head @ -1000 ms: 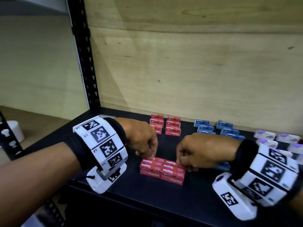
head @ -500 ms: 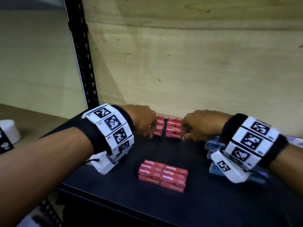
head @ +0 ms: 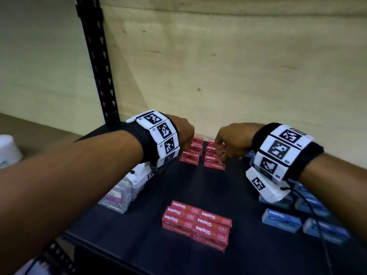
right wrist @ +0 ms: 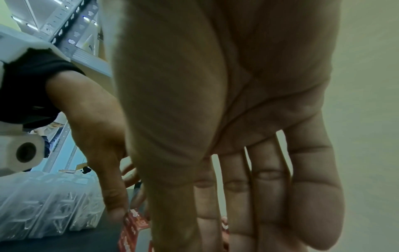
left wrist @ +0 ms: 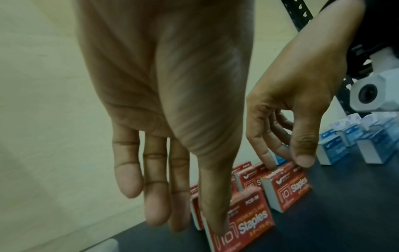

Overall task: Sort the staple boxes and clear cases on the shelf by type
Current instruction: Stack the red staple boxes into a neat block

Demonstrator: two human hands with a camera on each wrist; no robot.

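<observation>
Two short stacks of red staple boxes stand at the back of the black shelf (head: 174,187). My left hand (head: 183,143) is at the left stack (head: 191,155), thumb on its near face (left wrist: 252,220) and fingers down behind it. My right hand (head: 226,147) pinches the top of the right stack (head: 214,163) between thumb and index finger (left wrist: 267,160). A flat group of red boxes (head: 198,223) lies near the front. Blue staple boxes (head: 282,220) sit to the right. Clear cases (head: 117,197) lie under my left wrist.
A plywood wall (head: 248,66) closes the shelf right behind the red stacks. A black perforated upright (head: 95,56) stands at the back left. More blue boxes (left wrist: 332,150) crowd the right side. A white container (head: 8,151) is off the shelf to the left.
Both hands left the front group of red boxes, moved to the back of the shelf and came down onto the two red stacks.
</observation>
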